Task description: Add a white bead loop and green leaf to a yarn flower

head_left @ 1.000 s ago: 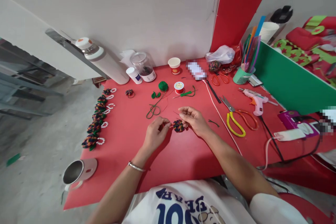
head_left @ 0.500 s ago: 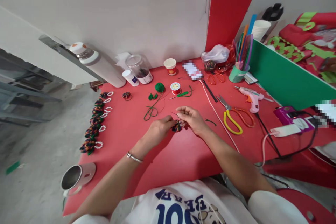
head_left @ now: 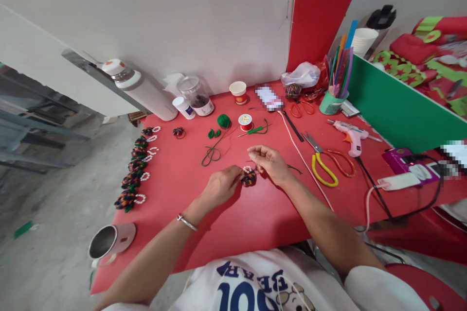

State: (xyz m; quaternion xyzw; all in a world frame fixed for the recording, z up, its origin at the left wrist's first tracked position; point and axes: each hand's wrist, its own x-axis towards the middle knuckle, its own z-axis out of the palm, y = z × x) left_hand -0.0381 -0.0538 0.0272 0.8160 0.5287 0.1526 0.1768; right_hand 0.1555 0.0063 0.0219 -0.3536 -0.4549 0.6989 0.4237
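A small ball of dark multicoloured yarn [head_left: 248, 179] with a loop of white beads [head_left: 247, 169] at its top is near the middle of the red table. My left hand [head_left: 224, 182] is closed at its left side, thumb and finger pinching its edge. Just to the right, my right hand [head_left: 270, 163] has its thumb and forefinger pressed together. A thin dark line, perhaps a needle or thread, shows by those fingertips, too fine to make out. Beyond my hands are a green-handled crochet hook [head_left: 254, 130], a thread spool [head_left: 245, 122] and a green yarn ball [head_left: 224, 121].
Finished-looking yarn balls with bead loops [head_left: 129, 181] line the left edge, above a mug [head_left: 113, 242]. To the right lie yellow-and-orange-handled scissors [head_left: 324, 170], a pink glue gun [head_left: 352, 137] and a cable [head_left: 302, 155]. A paper cup [head_left: 238, 93] and jar [head_left: 197, 98] stand behind.
The yarn ball has turned, so its bead loop now faces up in view. My right hand has drawn slightly away to the right; my left has shifted slightly down and left.
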